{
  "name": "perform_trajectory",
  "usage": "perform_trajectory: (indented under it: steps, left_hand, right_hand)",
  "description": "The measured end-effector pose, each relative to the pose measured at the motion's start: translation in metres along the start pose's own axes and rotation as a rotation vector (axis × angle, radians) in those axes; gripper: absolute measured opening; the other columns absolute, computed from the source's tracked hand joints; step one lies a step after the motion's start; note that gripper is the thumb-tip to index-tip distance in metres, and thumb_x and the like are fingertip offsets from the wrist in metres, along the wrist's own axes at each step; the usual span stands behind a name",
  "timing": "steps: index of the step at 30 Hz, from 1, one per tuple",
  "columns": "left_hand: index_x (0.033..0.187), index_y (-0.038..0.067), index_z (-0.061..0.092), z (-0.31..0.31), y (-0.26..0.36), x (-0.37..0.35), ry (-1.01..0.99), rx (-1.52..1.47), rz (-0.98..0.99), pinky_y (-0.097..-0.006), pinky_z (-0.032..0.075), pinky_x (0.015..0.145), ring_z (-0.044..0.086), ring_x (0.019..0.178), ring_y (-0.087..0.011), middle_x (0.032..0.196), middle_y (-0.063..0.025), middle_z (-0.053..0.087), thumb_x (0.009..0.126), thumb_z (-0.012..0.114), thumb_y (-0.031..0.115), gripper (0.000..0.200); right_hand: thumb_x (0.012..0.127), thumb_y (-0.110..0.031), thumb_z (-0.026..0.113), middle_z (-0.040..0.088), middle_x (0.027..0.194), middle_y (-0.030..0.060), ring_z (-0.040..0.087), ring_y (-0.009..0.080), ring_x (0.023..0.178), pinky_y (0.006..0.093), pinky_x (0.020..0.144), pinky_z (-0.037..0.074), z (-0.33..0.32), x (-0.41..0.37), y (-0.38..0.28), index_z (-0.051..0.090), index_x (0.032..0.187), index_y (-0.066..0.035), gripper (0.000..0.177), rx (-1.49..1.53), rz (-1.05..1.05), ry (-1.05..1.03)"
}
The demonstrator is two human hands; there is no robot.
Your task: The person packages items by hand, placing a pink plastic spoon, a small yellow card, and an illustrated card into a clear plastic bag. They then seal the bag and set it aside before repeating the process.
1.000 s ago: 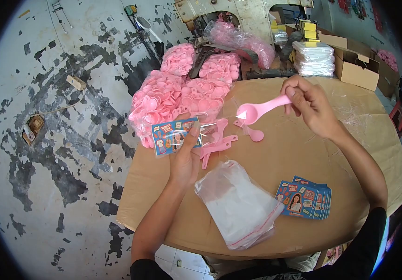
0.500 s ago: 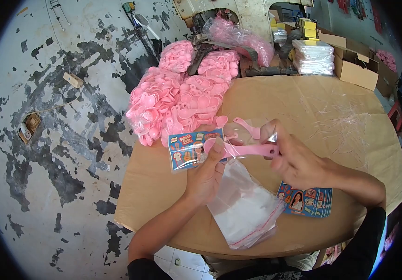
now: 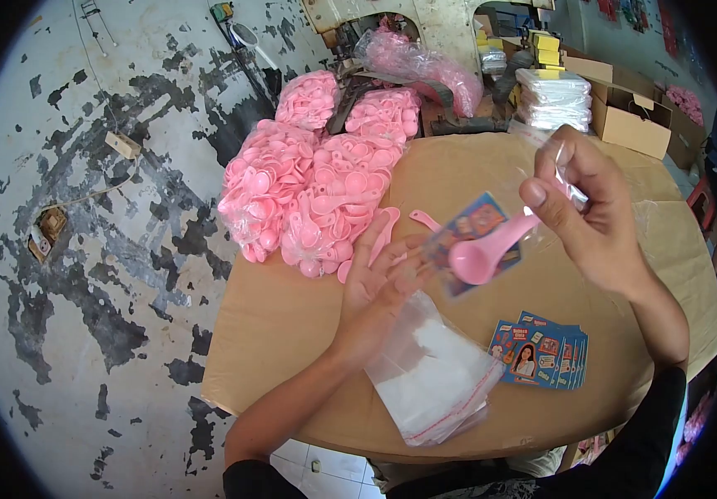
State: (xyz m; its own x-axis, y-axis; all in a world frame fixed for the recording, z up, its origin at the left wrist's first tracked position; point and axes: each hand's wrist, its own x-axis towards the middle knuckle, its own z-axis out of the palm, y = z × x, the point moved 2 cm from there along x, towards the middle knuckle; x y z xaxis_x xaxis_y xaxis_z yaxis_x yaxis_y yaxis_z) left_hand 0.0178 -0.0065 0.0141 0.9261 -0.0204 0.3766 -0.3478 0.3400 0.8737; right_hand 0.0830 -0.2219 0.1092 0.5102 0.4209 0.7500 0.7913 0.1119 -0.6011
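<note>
My right hand [image 3: 587,208] is raised over the table, pinching the top of a clear plastic bag [image 3: 571,187]. A pink measuring spoon [image 3: 479,259] and a blue printed card [image 3: 482,214] hang tilted from this grip and seem to be inside the bag; the card is blurred. Beside it, my left hand [image 3: 375,291] has its fingers apart and holds nothing. Loose pink spoons [image 3: 385,237] lie behind the left fingers, partly hidden. Below both hands rest a stack of clear plastic bags [image 3: 433,374] and a fanned stack of blue cards [image 3: 537,353].
Large clear sacks of pink spoons [image 3: 333,200] stand at the table's back left. Behind the brown-covered table [image 3: 292,366] are wrapped white packs [image 3: 552,100], an open cardboard box [image 3: 635,121] and a metal machine frame [image 3: 454,37].
My right hand has moved up and to the right with the bagged spoon and card, which swung away from my left hand. My left hand has let go and opened.
</note>
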Motion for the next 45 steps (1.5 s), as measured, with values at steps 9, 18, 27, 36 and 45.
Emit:
perform_trajectory:
  steps: [9, 18, 27, 36, 45]
  left_hand:
    - [0.147, 0.001, 0.020, 0.024, 0.005, -0.016, -0.254, 0.889, 0.256, -0.0401, 0.033, 0.110, 0.036, 0.133, -0.0288, 0.141, -0.0180, 0.035, 0.083, 0.071, 0.010, 0.082]
    - [0.142, -0.001, 0.030, 0.088, 0.007, -0.043, -0.312, 0.204, -0.116, -0.0344, 0.043, 0.097, 0.055, 0.113, -0.0215, 0.125, -0.0153, 0.053, 0.096, 0.048, 0.001, 0.050]
    - [0.148, 0.002, 0.020, 0.105, -0.002, -0.086, -0.482, -0.079, -0.467, -0.0425, 0.038, 0.108, 0.047, 0.129, -0.0326, 0.140, -0.0245, 0.042, 0.101, 0.035, 0.010, 0.049]
    - [0.135, -0.004, 0.043, 0.126, -0.013, -0.108, 0.221, 0.275, -0.129, -0.0240, 0.048, 0.074, 0.061, 0.082, -0.0113, 0.094, -0.0089, 0.065, 0.102, 0.037, 0.010, 0.036]
    - [0.121, -0.006, 0.050, 0.126, -0.030, -0.109, 0.065, 0.632, -0.137, -0.0264, 0.047, 0.060, 0.056, 0.058, -0.0103, 0.069, -0.0093, 0.060, 0.100, 0.043, 0.008, 0.026]
  right_hand:
    - [0.080, -0.009, 0.074, 0.040, 0.053, -0.0034, 0.032, 0.0034, 0.050, 0.0256, 0.045, 0.023, 0.002, -0.003, -0.022, 0.051, 0.069, -0.003, 0.026, -0.238, 0.018, -0.141]
    - [0.085, -0.015, 0.071, 0.057, 0.069, 0.0017, 0.048, 0.0110, 0.056, 0.0240, 0.052, 0.036, 0.023, -0.024, -0.039, 0.058, 0.100, -0.003, 0.024, -0.382, -0.209, -0.078]
    - [0.088, -0.008, 0.068, 0.066, 0.072, 0.0026, 0.057, 0.0031, 0.059, 0.0212, 0.052, 0.043, -0.005, -0.089, -0.036, 0.058, 0.107, -0.002, 0.023, 0.083, 0.370, -0.254]
    - [0.072, -0.011, 0.078, 0.063, 0.086, 0.0018, 0.062, 0.0194, 0.077, 0.0303, 0.065, 0.051, -0.001, -0.105, -0.043, 0.069, 0.096, -0.010, 0.025, -0.518, -0.191, -0.218]
    - [0.071, -0.016, 0.072, 0.061, 0.084, 0.0008, 0.059, 0.0187, 0.080, 0.0312, 0.068, 0.050, 0.002, -0.111, -0.039, 0.068, 0.083, -0.007, 0.015, -0.675, -0.310, -0.343]
